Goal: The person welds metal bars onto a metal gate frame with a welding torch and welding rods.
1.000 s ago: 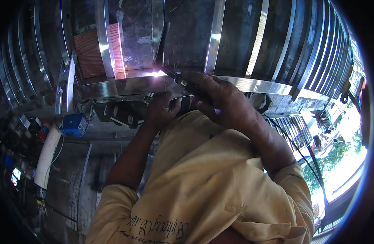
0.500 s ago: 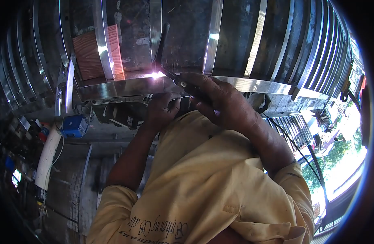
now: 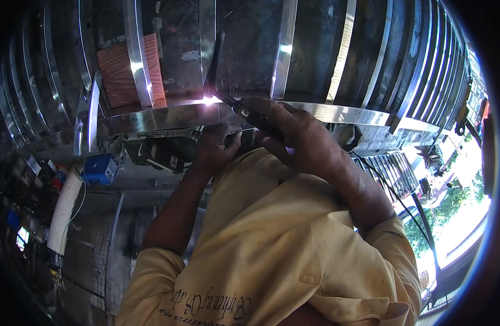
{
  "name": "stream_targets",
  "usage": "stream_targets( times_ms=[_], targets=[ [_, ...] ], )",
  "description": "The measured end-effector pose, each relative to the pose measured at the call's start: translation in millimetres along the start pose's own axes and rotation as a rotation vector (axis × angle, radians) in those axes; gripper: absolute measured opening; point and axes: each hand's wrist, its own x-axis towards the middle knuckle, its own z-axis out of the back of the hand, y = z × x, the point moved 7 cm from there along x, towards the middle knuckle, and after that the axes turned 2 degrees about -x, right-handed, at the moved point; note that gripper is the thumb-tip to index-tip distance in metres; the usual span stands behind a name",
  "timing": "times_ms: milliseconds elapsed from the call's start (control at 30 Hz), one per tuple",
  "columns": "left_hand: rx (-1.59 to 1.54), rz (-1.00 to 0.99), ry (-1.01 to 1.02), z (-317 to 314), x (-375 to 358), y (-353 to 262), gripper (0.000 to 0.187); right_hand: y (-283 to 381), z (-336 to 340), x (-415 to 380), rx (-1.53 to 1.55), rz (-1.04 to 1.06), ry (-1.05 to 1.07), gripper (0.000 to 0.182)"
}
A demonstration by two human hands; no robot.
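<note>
My right hand is wrapped round a TIG welding torch. Its long black back cap points away from me, and its tip meets a bright arc. That glow sits where an upright metal bar meets the shiny metal rail running across in front of me. Just below the rail, near the arc, my left hand is closed with thumb and fingers together. A thin pale line shows by its fingertips, but what it holds is too small to make out.
Parallel metal bars cross a dark worktop. A reddish wooden board lies under one bar. A locking clamp grips the rail at left. Below stand a blue box and a pale tube. A black cable hangs at right.
</note>
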Motion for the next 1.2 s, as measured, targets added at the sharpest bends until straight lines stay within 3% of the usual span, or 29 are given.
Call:
stream_targets(
  times_ms=[100,400,600,700,1000,1200],
  targets=[
    [0.070,-0.080,-0.036,2.4,0.2,-5.6,0.022,0.1,3.1,0.1,-0.016,-0.020,-0.041,0.055],
    [-0.019,0.049,0.017,0.7,-0.2,-1.8,0.023,0.7,0.3,-1.6,-0.023,0.052,-0.046,0.054],
    [0.017,-0.053,-0.012,-0.4,-0.3,-1.2,0.022,4.8,6.0,-1.2,-0.024,-0.011,-0.044,0.056],
    [0.033,-0.013,0.012,-3.9,-2.5,6.3,0.022,5.1,7.4,-2.3,-0.031,0.035,-0.089,0.056],
    [0.054,0.025,0.041,-3.4,-2.2,7.0,0.025,15.6,14.9,-2.6,0.086,-0.033,0.022,0.056],
    [0.037,-0.024,-0.017,0.2,-1.8,-1.7,0.026,-1.7,0.9,-3.7,-0.028,0.040,-0.115,0.056]
  ],
)
